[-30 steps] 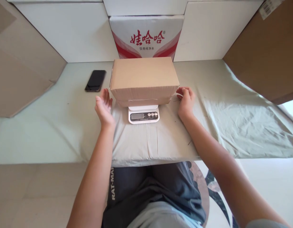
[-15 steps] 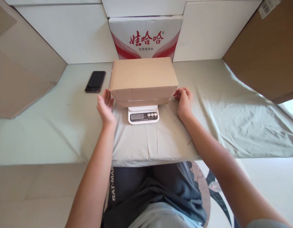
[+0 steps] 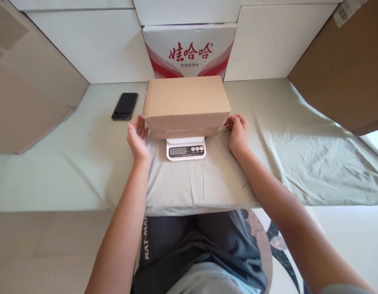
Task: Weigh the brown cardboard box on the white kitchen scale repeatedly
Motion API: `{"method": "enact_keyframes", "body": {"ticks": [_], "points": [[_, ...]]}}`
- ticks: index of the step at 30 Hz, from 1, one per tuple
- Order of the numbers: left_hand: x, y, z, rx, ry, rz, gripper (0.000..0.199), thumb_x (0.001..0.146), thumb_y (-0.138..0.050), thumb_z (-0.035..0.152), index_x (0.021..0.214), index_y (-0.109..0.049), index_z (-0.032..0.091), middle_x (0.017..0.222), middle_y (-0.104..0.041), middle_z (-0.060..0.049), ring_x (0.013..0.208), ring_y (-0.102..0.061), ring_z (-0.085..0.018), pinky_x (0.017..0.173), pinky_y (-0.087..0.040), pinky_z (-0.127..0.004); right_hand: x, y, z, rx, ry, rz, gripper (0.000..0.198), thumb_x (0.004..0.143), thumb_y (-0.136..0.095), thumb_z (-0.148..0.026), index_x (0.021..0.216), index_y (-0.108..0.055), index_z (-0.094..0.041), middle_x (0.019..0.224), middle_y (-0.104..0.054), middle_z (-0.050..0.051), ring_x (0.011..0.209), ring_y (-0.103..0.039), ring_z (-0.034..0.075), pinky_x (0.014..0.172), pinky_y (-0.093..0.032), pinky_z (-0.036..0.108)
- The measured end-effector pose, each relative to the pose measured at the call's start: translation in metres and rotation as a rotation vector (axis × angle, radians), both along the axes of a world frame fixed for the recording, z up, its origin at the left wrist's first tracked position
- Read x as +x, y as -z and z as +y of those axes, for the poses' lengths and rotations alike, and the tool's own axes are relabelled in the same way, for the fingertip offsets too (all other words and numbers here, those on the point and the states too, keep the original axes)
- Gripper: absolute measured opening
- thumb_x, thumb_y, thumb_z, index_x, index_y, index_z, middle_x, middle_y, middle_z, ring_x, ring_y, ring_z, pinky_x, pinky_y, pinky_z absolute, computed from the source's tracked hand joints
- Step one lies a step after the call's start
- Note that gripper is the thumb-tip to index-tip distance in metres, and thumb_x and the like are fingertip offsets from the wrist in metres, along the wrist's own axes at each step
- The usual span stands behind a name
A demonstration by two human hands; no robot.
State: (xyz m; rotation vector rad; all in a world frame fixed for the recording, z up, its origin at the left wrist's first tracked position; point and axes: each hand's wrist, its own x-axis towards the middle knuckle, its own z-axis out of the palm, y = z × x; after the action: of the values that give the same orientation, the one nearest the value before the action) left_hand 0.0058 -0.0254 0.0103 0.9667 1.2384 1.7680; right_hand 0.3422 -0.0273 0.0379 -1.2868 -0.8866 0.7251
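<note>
A closed brown cardboard box (image 3: pixel 187 96) rests on a small white kitchen scale (image 3: pixel 186 152). Only the scale's front, with a grey display and three round buttons, shows under the box; no reading can be made out. My left hand (image 3: pixel 138 136) is open at the box's left front corner, thumb raised and fingers stretched along its side. At the right front corner is my right hand (image 3: pixel 239 130), its fingers bent and drawn together against the lower edge. What those fingertips hold, if anything, is hidden.
A black phone (image 3: pixel 125 106) lies on the pale green cloth (image 3: pixel 69 175) left of the box. Behind stand a white and red printed carton (image 3: pixel 189 49) and white panels. Large cardboard boxes flank the surface at left (image 3: pixel 32 90) and right (image 3: pixel 339 77).
The whole view has shifted slightly down and to the right. Box, scale and both hands keep the same places relative to one another.
</note>
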Motion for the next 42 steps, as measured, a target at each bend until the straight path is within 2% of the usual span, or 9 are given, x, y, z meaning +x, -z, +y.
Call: {"method": "enact_keyframes", "body": {"ticks": [4,12,17,24,30,36,39,42], "points": [[0.001,-0.004,-0.001,-0.019,0.011,-0.006,0.097,0.103,-0.045,0.097,0.159,-0.074,0.023,0.182,-0.057,-0.020,0.175,-0.050,-0.036,0.144,-0.041,-0.051,0.001,0.001,0.001,0.003,-0.005,-0.005,0.036,0.101,-0.066,-0.053,0.077,-0.061,-0.027,0.080,-0.067,0.000,0.078,-0.065,0.018,0.079,-0.054,0.035],[0.008,-0.013,-0.005,-0.061,-0.013,-0.055,0.085,0.114,-0.036,0.083,0.160,-0.072,0.022,0.180,-0.060,-0.019,0.172,-0.054,-0.031,0.146,-0.038,-0.049,0.000,0.000,0.000,0.000,0.002,0.013,0.032,0.104,-0.065,-0.043,0.077,-0.062,-0.027,0.078,-0.068,-0.001,0.075,-0.065,0.017,0.076,-0.052,0.034],[0.007,-0.010,-0.004,-0.066,-0.003,-0.036,0.091,0.109,-0.038,0.091,0.159,-0.074,0.022,0.180,-0.060,-0.019,0.173,-0.053,-0.032,0.146,-0.039,-0.048,-0.001,-0.002,0.000,-0.014,0.007,0.014,0.033,0.104,-0.065,-0.043,0.075,-0.062,-0.027,0.077,-0.070,-0.001,0.076,-0.066,0.018,0.074,-0.054,0.033],[0.005,-0.007,-0.003,-0.043,0.005,-0.030,0.088,0.109,-0.040,0.089,0.155,-0.076,0.022,0.178,-0.062,-0.019,0.172,-0.054,-0.034,0.143,-0.042,-0.051,-0.001,-0.001,0.000,-0.003,0.002,0.001,0.037,0.105,-0.065,-0.048,0.075,-0.061,-0.028,0.077,-0.068,-0.001,0.075,-0.066,0.018,0.076,-0.055,0.035],[0.005,-0.005,-0.004,-0.027,0.012,-0.011,0.097,0.103,-0.044,0.096,0.156,-0.075,0.022,0.178,-0.062,-0.021,0.173,-0.053,-0.035,0.143,-0.042,-0.049,-0.002,0.000,0.000,0.008,-0.003,-0.011,0.036,0.103,-0.065,-0.052,0.077,-0.062,-0.027,0.080,-0.069,0.000,0.079,-0.067,0.018,0.079,-0.055,0.035],[0.012,-0.008,-0.013,0.012,0.000,0.004,0.095,0.102,-0.045,0.095,0.149,-0.077,0.020,0.169,-0.069,-0.021,0.166,-0.060,-0.038,0.142,-0.045,-0.052,-0.012,-0.011,-0.016,0.079,-0.026,0.049,0.033,0.105,-0.057,-0.056,0.094,-0.069,-0.027,0.103,-0.079,0.006,0.098,-0.077,0.022,0.088,-0.062,0.037],[0.018,-0.010,-0.022,0.065,0.003,0.044,0.094,0.101,-0.046,0.096,0.147,-0.079,0.021,0.163,-0.074,-0.020,0.165,-0.062,-0.041,0.141,-0.046,-0.056,-0.018,-0.016,-0.030,0.148,-0.091,0.048,0.039,0.107,-0.054,-0.063,0.111,-0.074,-0.030,0.125,-0.084,0.007,0.122,-0.079,0.025,0.108,-0.066,0.045],[0.023,-0.013,-0.030,0.092,0.011,0.084,0.095,0.098,-0.053,0.099,0.145,-0.081,0.022,0.159,-0.076,-0.018,0.163,-0.063,-0.042,0.139,-0.047,-0.055,-0.026,-0.017,-0.041,0.218,-0.168,0.063,0.048,0.105,-0.060,-0.072,0.130,-0.075,-0.035,0.150,-0.079,0.007,0.150,-0.071,0.029,0.132,-0.056,0.053]]}}
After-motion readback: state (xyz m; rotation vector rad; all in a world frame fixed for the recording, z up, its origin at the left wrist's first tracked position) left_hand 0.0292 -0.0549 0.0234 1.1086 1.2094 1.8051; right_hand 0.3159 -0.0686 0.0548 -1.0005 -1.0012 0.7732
